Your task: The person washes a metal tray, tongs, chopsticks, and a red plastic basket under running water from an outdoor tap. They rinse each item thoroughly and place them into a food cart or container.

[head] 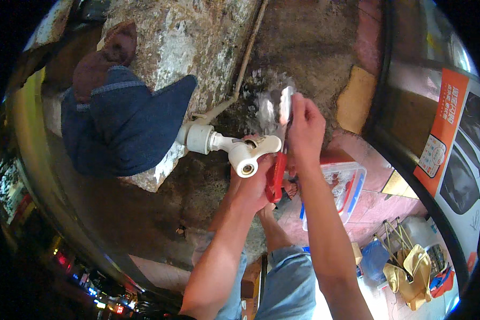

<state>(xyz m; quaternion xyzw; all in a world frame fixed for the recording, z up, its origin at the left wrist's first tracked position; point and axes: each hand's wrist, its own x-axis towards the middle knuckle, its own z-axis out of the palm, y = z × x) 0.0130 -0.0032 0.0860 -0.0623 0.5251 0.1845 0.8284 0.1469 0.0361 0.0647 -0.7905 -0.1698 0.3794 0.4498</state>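
A red-handled utensil [278, 174] points away from me, with a pale, glinting far end that has a wavy edge; its exact kind is unclear. My left hand [256, 186] grips the handle, partly hidden by the white plastic tap [244, 154]. At the far end, my right hand [309, 126] has its fingers bent against the side of the utensil. Blurred splashes of water [267, 110] show beside that end. The tap sticks out sideways from a white pipe fitting [200, 139], just above my left wrist.
Dark blue cloth [124, 120] drapes over a stained concrete block [180, 44] at left. A clear plastic box [360, 180] with suds stands under my right forearm. Brown cardboard [356, 100] lies beyond it. At right are an orange poster [440, 132] with writing and a beige bag [418, 276].
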